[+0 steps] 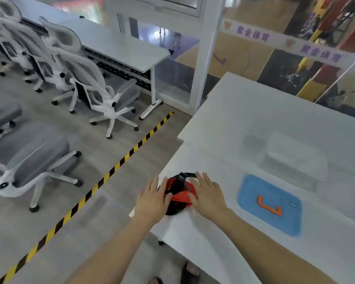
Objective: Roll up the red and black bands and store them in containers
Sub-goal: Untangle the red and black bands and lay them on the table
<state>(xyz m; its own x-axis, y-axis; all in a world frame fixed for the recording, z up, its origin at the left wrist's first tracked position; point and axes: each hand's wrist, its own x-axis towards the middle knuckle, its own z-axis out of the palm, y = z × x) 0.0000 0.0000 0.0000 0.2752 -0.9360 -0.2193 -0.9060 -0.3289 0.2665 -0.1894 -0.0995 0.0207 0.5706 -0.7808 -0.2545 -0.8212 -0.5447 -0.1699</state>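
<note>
As left hand (152, 199) & right hand (208, 193) lie flat, fingers spread, on the bunched bands (179, 198), nothing's rolled yet; container (295, 158) looks empty, so prob. early stage.

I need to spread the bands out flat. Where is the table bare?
Bare: the white table beyond the red and black bands, left of the clear plastic container; also the strip on the person's side of the blue rectangular mat. Crowded: the right side, with mat and container.
</note>
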